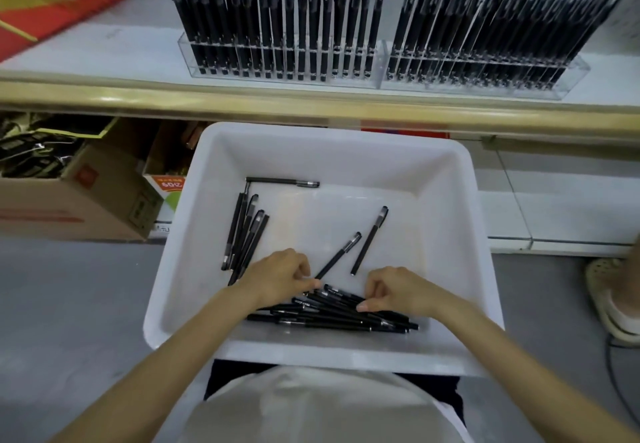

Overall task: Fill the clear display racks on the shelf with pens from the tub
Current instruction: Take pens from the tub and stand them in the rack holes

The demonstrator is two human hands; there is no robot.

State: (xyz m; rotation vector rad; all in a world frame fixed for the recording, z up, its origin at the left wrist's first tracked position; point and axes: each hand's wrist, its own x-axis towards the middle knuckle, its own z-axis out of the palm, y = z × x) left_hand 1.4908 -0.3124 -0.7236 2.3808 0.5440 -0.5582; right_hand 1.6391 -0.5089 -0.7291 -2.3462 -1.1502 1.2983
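Pinching pens (332,319), L hand (280,274), R hand (398,292) — grip hidden, 2 racks (284,61) blurred.

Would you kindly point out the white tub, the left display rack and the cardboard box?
white tub (453,234): head view, right inner wall.
left display rack (378,61): head view, clear right end.
cardboard box (86,200): head view, front face.

The white shelf (145,51) holds two racks side by side. The left clear rack (277,77) and the right clear rack (485,87) touch, and both are packed with black pens (294,20) standing up. A red and yellow pack (69,2) lies at the shelf's left end. Below, a cardboard box (69,207) sits on the grey floor (69,304).
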